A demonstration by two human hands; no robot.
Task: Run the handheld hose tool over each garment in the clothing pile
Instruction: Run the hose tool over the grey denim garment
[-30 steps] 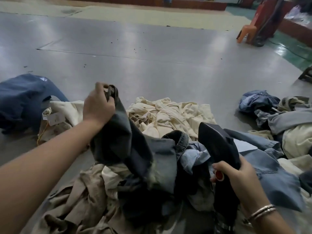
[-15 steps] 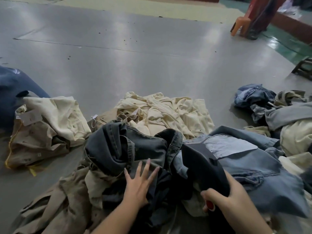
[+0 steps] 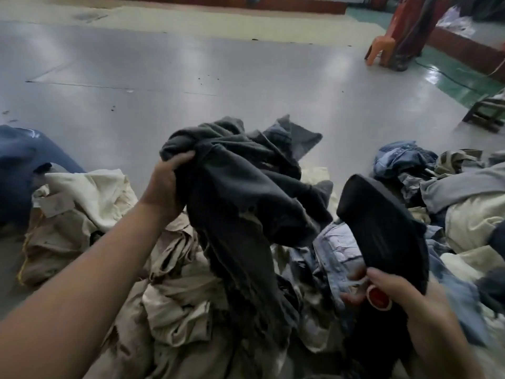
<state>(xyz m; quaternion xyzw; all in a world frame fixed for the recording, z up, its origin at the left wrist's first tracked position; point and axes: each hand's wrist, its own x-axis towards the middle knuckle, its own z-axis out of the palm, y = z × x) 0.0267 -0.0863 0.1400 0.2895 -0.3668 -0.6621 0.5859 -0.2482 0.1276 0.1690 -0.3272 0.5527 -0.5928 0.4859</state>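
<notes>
Left hand (image 3: pixel 164 187) raised, grip bunched round a fistful of dark grey garment (image 3: pixel 246 192). Garment lifted clear of the pile (image 3: pixel 177 283), hanging down in a long fold toward the near edge, loose end flared up and away behind.

Right hand (image 3: pixel 410 302) low at right, grip curled round the handle of the black tool (image 3: pixel 382 228), thumb beside a red button (image 3: pixel 378 298). Tool's long axis running from handle at lower right up and to the left; broad rounded head uppermost, tilted toward the hanging garment, close beside it; touching or apart, cannot tell. Hose not made out.

Count: one tool, one garment in hand. Beneath both hands, a heap of beige and light denim (image 3: pixel 336 250) pieces, too tangled to number. Cream piece (image 3: pixel 90 192) at left, touching a dark blue one (image 3: pixel 24 162) at far left. Second heap (image 3: pixel 451 192) at right: denim, grey, cream, olive, again not countable.

All on grey floor (image 3: pixel 191 91). Orange chair (image 3: pixel 381 49) far right, one. Dark wooden stool (image 3: pixel 489 113) at right edge, partly cut off.
</notes>
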